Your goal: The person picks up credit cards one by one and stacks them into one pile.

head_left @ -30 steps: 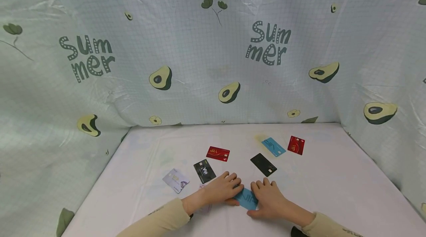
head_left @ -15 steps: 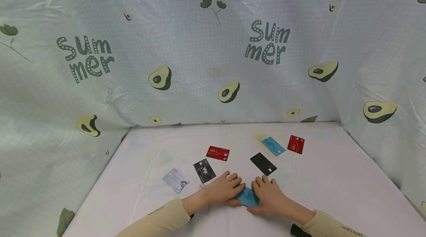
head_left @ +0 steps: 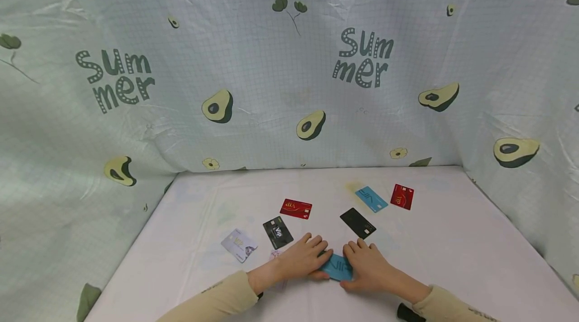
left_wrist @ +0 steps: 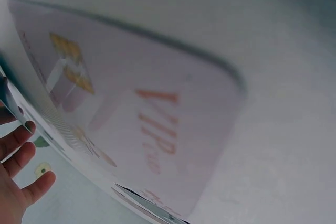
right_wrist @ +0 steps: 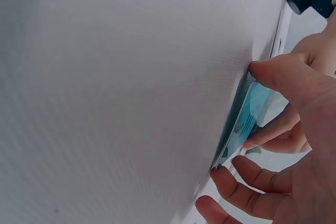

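Observation:
A blue VIP card [head_left: 338, 267] lies at the front middle of the table between both hands. My left hand [head_left: 302, 257] holds its left end, fingers at the far edge and thumb at the near side. At the other end, my right hand [head_left: 368, 269] grips it with the thumb near and fingertips far. The right wrist view shows the blue card [right_wrist: 249, 111] tilted slightly against the white cloth, between the right thumb and fingertips. A pale VIP card [left_wrist: 115, 93] fills the left wrist view; in the head view it is mostly hidden under the left wrist.
Beyond the hands lie a black card [head_left: 358, 223], a black VIP card [head_left: 278, 232], a red card [head_left: 296, 208], another blue card [head_left: 372, 199] and another red card [head_left: 402, 197]. A silver card [head_left: 239, 245] sits at left. A patterned curtain [head_left: 262, 61] hangs behind the table.
The blue card between the hands has shifted slightly right, and the right hand has moved a little right with it. The left hand and the other cards stay nearly still.

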`<state>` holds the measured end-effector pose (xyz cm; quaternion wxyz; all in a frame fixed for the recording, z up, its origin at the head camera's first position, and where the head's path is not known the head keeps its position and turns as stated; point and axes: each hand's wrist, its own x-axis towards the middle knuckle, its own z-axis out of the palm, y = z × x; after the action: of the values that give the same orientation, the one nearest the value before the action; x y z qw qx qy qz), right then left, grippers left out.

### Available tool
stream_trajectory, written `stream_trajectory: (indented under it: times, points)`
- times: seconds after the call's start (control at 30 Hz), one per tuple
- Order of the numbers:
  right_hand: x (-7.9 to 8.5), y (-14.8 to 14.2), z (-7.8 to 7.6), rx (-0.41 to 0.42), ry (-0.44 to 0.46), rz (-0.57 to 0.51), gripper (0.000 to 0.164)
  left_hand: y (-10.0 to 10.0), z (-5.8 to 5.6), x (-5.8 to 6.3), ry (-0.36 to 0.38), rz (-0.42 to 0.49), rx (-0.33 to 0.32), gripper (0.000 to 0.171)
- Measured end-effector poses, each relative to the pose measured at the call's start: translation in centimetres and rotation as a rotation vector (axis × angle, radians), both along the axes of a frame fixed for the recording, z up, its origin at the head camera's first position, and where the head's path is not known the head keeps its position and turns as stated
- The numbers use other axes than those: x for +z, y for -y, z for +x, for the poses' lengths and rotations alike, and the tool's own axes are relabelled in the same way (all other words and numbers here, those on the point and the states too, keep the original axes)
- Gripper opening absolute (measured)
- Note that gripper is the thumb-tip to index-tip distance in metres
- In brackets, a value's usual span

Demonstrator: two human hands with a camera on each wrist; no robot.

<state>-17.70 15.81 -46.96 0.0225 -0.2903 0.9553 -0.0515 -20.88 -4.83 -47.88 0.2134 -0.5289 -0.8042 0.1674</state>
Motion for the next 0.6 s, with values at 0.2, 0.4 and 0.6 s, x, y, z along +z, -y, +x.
stream_trajectory:
  times: [0.2, 0.4, 0.6]
  points:
    - [-0.2, -0.2, -0.1, -0.003, 0.011, -0.018, 0.057, 0.0, 0.1, 0.0, -0.011, -0.004, 0.002, 0.056]
    - [0.0, -0.4, -0.2, 0.011, 0.012, -0.025, 0.054, 0.1, 0.4, 0.1, -0.007, -0.008, 0.01, 0.058]
    - [0.2, -0.8, -0.5, 0.044, 0.0, -0.019, 0.052, 0.2, 1.0, 0.5, 0.022, -0.018, 0.029, 0.056]
